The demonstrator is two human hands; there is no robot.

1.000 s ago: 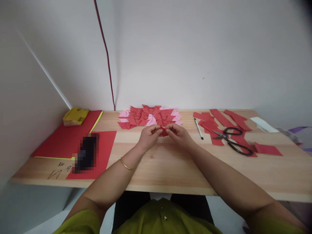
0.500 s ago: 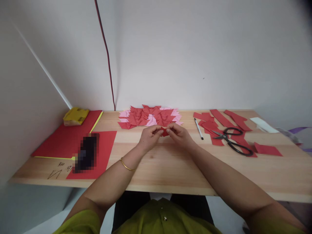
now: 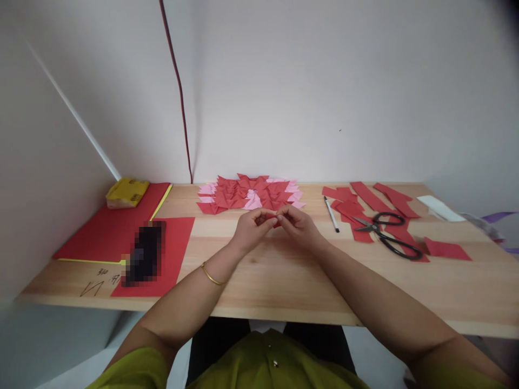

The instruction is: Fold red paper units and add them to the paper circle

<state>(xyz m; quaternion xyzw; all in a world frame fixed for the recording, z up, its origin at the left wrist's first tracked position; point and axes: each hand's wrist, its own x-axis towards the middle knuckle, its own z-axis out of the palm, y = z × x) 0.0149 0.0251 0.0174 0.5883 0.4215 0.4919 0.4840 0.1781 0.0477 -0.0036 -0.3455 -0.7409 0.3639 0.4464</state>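
Between my fingertips is a small piece of red paper point(image 3: 277, 225), mostly covered by the fingers. My left hand point(image 3: 252, 227) pinches it from the left, with a gold bangle on that wrist. My right hand point(image 3: 298, 226) grips it from the right, and the two thumbs meet over it. How the paper is folded cannot be made out. Just beyond the hands, against the wall, lies a cluster of folded red and pink paper pieces point(image 3: 253, 195).
On the right are black-handled scissors point(image 3: 379, 229), red paper strips point(image 3: 370, 196), a pen point(image 3: 331, 214) and a white paper piece point(image 3: 440, 208). Red sheets point(image 3: 97, 229), a yellow packet point(image 3: 128, 193) and a blurred dark object point(image 3: 145, 254) lie left. A dark cord point(image 3: 178, 81) hangs along the wall.
My thumbs have come together over the red paper, so less of it shows. The things on the table have stayed in place.
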